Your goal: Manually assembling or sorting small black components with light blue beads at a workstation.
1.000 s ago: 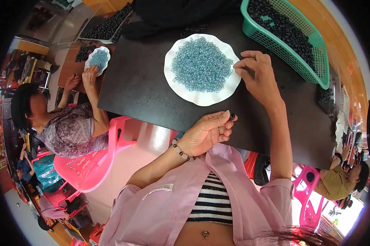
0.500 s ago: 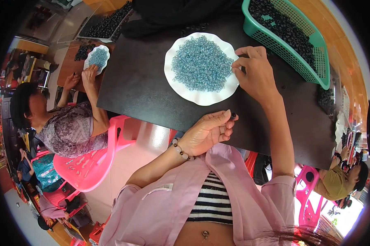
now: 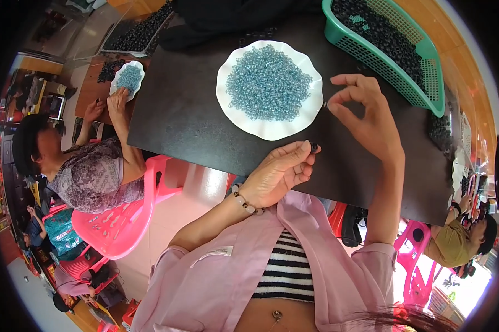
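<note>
While the right hand (image 3: 365, 119) pinches, the plate (image 3: 227, 105) lies just left.

A small dark ring (image 3: 314, 147) — pinched at fingertips — beside a white plate (image 3: 271, 128) heaped with blue rings.

A plate (image 3: 315, 113) of beads (image 3: 268, 83) sits mid-table (image 3: 183, 122), a basket (image 3: 390, 58) behind it to the right

Pink jacket (image 3: 216, 276) over striped top (image 3: 285, 265) (beaded bracelet (image 3: 244, 200)).
</note>
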### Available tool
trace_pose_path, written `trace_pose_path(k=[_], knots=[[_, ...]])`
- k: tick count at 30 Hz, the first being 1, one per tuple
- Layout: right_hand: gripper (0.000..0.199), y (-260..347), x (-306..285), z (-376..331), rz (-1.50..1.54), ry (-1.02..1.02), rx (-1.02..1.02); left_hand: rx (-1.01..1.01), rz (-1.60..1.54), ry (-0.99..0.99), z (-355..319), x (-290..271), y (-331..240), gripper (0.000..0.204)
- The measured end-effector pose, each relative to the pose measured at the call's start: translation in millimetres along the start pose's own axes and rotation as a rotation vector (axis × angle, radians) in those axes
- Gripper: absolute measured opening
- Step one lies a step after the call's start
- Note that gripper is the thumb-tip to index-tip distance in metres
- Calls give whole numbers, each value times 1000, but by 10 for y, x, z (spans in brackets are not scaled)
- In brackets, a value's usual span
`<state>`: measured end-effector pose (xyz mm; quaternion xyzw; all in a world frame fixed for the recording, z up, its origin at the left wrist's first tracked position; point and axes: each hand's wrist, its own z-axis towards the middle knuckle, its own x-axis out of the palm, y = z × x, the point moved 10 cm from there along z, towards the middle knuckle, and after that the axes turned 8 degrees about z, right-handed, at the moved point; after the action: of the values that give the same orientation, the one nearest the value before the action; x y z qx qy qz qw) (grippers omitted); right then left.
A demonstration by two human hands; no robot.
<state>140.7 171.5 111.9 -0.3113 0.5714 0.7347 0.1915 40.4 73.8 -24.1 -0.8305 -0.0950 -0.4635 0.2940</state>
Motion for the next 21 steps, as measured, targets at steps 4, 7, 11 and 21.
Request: trace_pose_path(k=[4, 7, 11, 21], knots=[[7, 171, -7, -223, 44, 141, 17, 88, 151, -52, 10, 34, -60, 24], [9, 207, 33, -377, 106, 179, 0, 117, 224, -72, 33, 45, -57, 25], [10, 212, 80, -469, 135, 201, 37, 128, 284, -71, 45, 47, -21, 25], [11, 168, 108, -544, 135, 206, 50, 198, 491, -74, 45, 104, -40, 26]])
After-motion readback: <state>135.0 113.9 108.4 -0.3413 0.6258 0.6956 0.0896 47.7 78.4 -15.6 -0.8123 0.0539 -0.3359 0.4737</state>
